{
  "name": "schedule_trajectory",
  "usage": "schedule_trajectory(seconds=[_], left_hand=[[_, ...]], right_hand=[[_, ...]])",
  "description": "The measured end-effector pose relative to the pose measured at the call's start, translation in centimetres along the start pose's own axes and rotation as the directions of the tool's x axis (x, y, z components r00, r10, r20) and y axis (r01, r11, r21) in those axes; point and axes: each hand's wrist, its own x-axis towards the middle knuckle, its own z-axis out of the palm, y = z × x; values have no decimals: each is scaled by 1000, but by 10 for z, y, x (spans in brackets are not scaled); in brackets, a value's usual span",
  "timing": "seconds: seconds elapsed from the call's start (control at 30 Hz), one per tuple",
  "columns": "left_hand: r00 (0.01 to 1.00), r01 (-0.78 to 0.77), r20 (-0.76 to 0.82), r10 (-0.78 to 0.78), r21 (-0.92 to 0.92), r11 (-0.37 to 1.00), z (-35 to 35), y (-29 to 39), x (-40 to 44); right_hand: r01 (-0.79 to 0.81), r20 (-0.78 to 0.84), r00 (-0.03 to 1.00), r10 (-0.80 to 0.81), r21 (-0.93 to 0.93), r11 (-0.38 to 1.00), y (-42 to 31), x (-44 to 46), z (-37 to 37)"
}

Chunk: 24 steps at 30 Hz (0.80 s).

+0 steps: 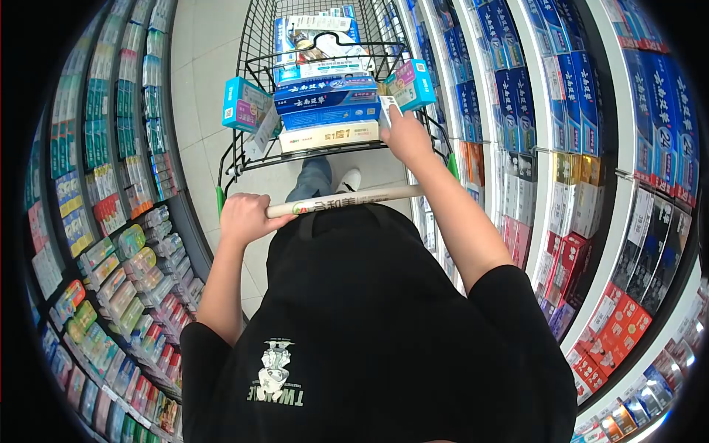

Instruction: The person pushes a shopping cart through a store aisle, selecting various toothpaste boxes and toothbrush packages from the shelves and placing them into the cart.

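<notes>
handle, one: left hand clasping; white box, one: right hand pinching

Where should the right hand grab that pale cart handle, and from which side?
On the cart handle, probably the bare right stretch, from above, fingers curling over. It's a slim, straight crosswise bar, and the left hand wraps the opposite end. The right hand is beyond it, at the boxes, so would come back and down.

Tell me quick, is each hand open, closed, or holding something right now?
Left hand: closed, holding the cart handle.
Right hand: touching a white box; whether it's gripped can't be told.
</notes>
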Motion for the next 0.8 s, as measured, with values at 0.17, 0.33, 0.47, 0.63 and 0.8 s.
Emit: schedule_trajectory(seconds=[0.17, 0.33, 0.47, 0.63, 0.8], left_hand=[[1000, -5, 7, 5, -1, 1000, -3, -2, -2], [999, -23, 28, 22, 50, 998, -1, -4, 0], [993, -20, 113, 21, -12, 1000, -3, -1, 3], [969, 6, 248, 7, -50, 999, -10, 0, 6], [908, 100, 417, -42, -118, 988, -12, -3, 15]], right_hand=[[-43, 30, 999, 41, 68, 997, -4, -15, -4], [62, -319, 948, -14, 143, 988, 0, -51, -24], [265, -729, 675, -113, 97, 959, 47, -102, -72], [-178, -898, 438, -40, -130, 975, 153, -185, -146], [-638, -889, 389, 239, -73, 767, 210, -265, -183]])
